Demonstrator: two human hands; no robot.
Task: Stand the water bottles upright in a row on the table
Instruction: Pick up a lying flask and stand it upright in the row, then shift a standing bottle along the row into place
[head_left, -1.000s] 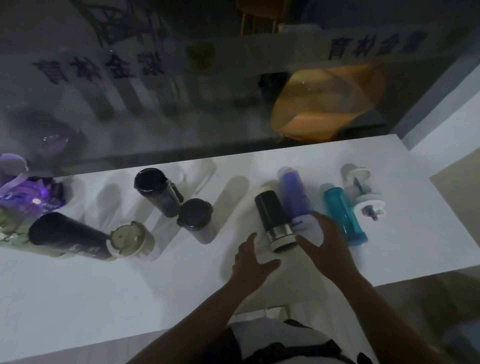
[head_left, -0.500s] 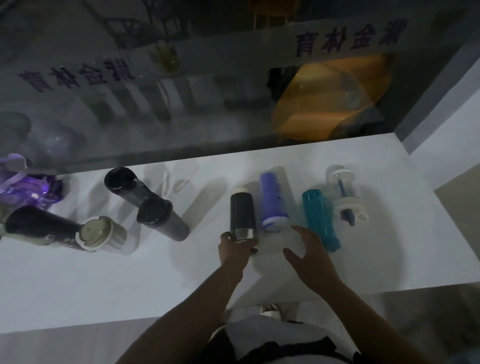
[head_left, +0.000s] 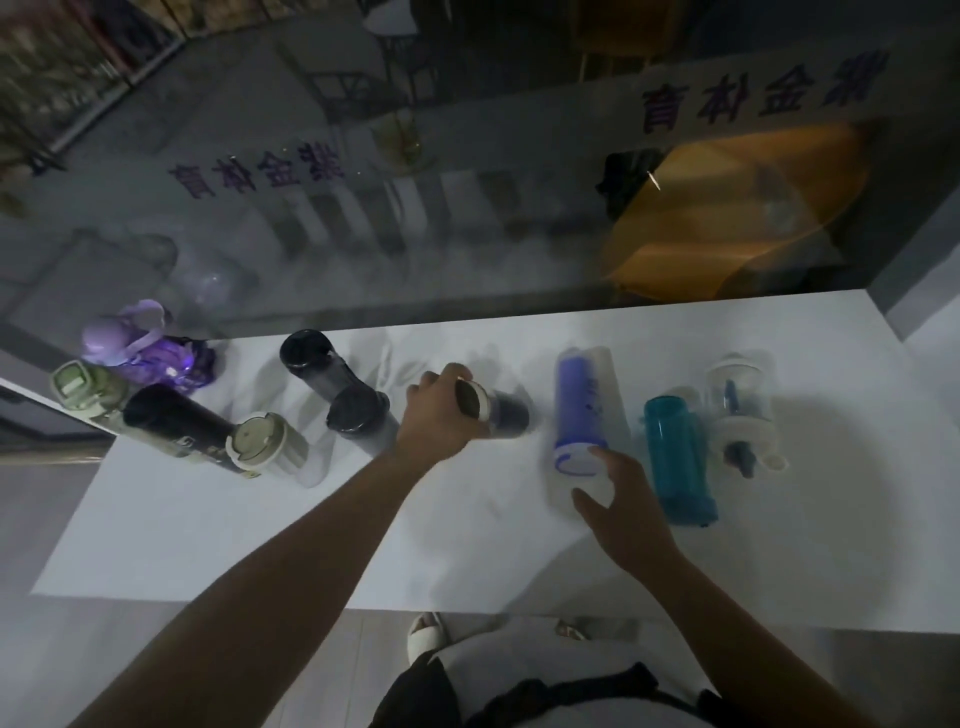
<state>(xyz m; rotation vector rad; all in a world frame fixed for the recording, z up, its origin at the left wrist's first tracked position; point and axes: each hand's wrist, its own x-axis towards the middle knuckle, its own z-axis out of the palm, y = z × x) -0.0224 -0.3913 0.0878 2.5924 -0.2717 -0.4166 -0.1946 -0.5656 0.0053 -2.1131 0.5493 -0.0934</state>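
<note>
White desk carries ten bottles, and the job looks a little past half done. Left of the left hand, six appear to stand upright: a purple bottle, a green-lidded bottle, a black bottle, a beige-lidded bottle, a far flask and a near flask. The wide lens makes them lean, so I judge this from their caps. They form a loose bunch more than a line and may need straightening.

The left hand grips the dark bottle, its fingers curled round the pale-rimmed end. The bottle is blurred and tilted, just beside the near flask, and is probably being tipped up to join the others.

The right hand is spread wide, thumb and fingertips at the white cap end of the blue bottle. That bottle lies flat, pointing away from the hand. The fingers are not closed round it, and I cannot tell how firmly they touch.

Just right of the right hand lies the teal bottle, and beyond it the clear bottle, also on its side. These three lying bottles are left to stand.
</note>
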